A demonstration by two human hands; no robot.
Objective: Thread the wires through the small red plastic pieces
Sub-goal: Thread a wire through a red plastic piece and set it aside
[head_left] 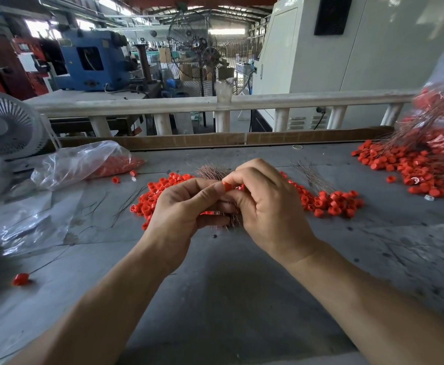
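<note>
Head view showed both hands meeting above the grey table (pixel 228 285). The left hand (pixel 181 209) curled round a bundle of thin brownish wires (pixel 210 172), its thumb pressed against a small red plastic piece (pixel 227 186). The right hand (pixel 268 204) pinched that same piece from the other side. Loose red plastic pieces (pixel 331 202) lay heaped on the table just behind the hands.

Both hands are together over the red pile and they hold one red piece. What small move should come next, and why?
Probably push one wire end into the hole of the red piece. The left hand and the right hand pinch that piece between them, and the bundle of wires sticks out just behind the fingers, so piece and wire are already close. Whether a wire is already in cannot be seen.
</note>
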